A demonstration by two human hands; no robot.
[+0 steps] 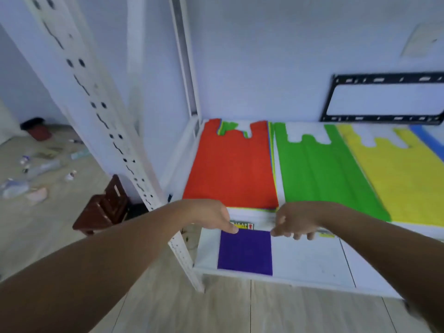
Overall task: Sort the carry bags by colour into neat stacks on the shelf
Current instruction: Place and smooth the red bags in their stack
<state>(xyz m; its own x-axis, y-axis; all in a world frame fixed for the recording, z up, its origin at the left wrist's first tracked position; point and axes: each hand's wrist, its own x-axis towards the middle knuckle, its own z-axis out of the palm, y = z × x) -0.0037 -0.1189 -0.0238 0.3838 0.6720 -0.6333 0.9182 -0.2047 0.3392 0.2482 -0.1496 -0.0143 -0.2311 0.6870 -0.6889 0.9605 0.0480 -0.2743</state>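
Head view: purple carry bag [245, 252] flat on shelf [312, 258], just in front of red stack [230, 169]. Left hand [216, 219] seems to pinch bag's far-left corner, right hand [295, 222] far-right corner; both equally near. Long axis unclear. Green stack [319, 169] right of red stack.

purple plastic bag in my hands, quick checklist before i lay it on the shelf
1. Left hand pinches a top corner of the purple plastic carry bag: ok.
2. Right hand pinches the other top corner: ok.
3. Purple bag flat, uncreased: ok.
4. Red bag stack single-coloured: not ok, green and yellow edges show beneath.
5. Free spot on the white shelf for purple: cannot tell.
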